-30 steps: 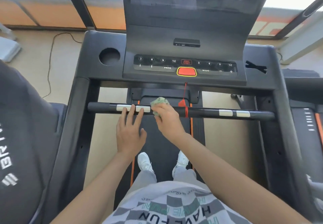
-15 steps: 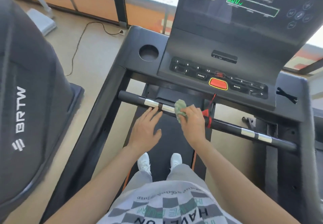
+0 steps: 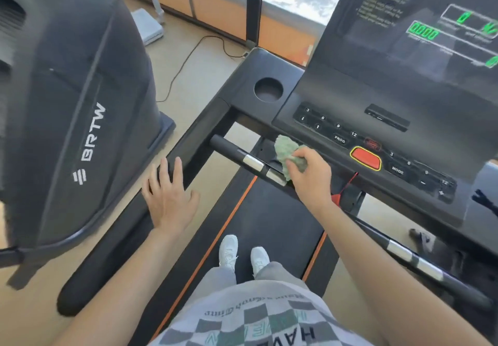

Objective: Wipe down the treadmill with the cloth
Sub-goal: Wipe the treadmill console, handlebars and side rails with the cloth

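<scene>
Cloth point(image 3: 289, 157): green, small, crumpled; we judge it light, soft and compliant, best kept bunched in the fingers so a pad of it presses on the surface. It lies on the crossbar point(image 3: 250, 162) of the treadmill point(image 3: 269, 65), near the bar's left end, just beside the silver sensor plates and under the console's front edge.

Our right hand point(image 3: 310, 177) is clenched on the cloth, palm down, forearm reaching forward from lower right. Our left hand point(image 3: 169, 197) holds nothing: fingers spread, palm down, over the left side rail point(image 3: 113, 246); contact uncertain.
</scene>
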`<move>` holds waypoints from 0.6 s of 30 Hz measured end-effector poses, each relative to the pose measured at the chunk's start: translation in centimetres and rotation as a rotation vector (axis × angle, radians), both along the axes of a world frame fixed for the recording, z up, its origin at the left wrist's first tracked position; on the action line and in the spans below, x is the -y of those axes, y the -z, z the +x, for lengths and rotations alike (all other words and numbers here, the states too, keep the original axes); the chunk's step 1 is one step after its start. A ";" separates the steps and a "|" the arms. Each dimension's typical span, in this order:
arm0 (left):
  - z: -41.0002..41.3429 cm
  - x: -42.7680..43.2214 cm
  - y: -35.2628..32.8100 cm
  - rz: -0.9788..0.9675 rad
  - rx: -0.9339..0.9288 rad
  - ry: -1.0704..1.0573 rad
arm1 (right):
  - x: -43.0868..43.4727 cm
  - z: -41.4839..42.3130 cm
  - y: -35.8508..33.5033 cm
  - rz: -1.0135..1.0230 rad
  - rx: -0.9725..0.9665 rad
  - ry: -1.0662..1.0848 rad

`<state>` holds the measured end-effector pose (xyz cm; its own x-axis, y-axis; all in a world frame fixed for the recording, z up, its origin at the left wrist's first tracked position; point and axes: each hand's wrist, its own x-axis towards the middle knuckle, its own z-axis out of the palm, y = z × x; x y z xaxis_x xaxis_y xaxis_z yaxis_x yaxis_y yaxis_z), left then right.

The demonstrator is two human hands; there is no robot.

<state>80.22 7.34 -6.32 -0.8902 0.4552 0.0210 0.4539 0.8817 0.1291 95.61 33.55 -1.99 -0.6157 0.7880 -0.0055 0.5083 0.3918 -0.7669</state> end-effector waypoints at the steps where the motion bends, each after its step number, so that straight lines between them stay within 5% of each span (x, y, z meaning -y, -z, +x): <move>1: 0.2 0.2 0.1 -0.030 0.013 -0.002 | -0.1 -0.8 0.3 -0.044 0.039 -0.058; 10: 3.3 2.9 -1.4 -0.039 0.049 -0.066 | 8.3 -3.9 2.9 0.003 0.163 -0.682; 14: 6.4 5.4 -2.5 0.159 0.117 -0.178 | 11.2 -3.9 3.0 -0.309 0.101 -0.565; 18: 8.9 9.5 -3.3 0.257 0.014 -0.315 | 14.1 -6.0 1.0 -0.391 -0.043 -0.519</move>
